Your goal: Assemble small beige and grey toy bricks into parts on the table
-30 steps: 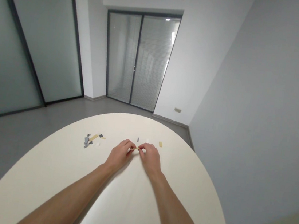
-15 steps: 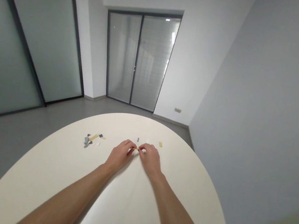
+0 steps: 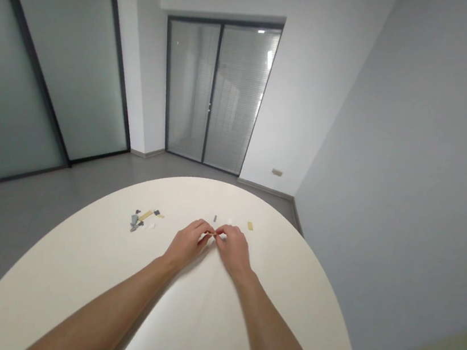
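My left hand (image 3: 186, 243) and my right hand (image 3: 233, 248) meet fingertip to fingertip over the table's middle. Both are closed in a pinch on one small yellowish piece (image 3: 211, 233), which the fingers mostly cover; its exact kind is too small to make out. Just beyond the fingertips lies a small grey strip (image 3: 215, 218), with a faint white piece (image 3: 229, 221) to its right. A flat yellow rectangular piece (image 3: 249, 226) rests past my right hand.
On the left of the round white table (image 3: 75, 269) lies a loose cluster of small grey pieces (image 3: 134, 220), dark pieces (image 3: 157, 212), yellow strips (image 3: 146, 216) and whitish bits (image 3: 152, 226). A grey wall (image 3: 407, 192) stands close on the right.
The fingertips of both hands have drawn slightly closer together, and less of the yellowish piece shows between them. The pieces on the table lie as before.
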Tool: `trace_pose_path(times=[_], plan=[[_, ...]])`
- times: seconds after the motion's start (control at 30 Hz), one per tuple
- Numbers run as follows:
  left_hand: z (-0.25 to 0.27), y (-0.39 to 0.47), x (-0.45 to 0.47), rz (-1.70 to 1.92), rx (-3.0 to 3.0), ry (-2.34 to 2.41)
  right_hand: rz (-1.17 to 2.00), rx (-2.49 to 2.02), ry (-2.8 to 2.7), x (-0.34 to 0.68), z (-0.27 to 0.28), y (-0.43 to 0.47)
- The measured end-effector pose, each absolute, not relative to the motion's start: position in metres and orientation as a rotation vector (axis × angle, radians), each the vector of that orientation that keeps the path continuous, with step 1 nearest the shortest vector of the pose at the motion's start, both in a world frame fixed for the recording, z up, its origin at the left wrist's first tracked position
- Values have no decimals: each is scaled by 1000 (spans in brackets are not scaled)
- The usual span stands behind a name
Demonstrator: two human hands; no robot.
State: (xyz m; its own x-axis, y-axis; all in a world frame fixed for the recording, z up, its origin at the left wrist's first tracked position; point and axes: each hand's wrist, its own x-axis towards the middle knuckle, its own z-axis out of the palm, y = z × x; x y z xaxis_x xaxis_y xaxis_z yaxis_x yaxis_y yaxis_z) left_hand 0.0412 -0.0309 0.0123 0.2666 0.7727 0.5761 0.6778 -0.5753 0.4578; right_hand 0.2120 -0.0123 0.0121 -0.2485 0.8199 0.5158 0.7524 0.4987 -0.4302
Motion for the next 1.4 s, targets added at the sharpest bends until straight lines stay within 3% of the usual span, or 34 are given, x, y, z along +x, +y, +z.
trace_pose_path(times=[1.4], plan=[[13,-30,37,1240,2377,1504,154,-1096,-1984,208,12,-16]])
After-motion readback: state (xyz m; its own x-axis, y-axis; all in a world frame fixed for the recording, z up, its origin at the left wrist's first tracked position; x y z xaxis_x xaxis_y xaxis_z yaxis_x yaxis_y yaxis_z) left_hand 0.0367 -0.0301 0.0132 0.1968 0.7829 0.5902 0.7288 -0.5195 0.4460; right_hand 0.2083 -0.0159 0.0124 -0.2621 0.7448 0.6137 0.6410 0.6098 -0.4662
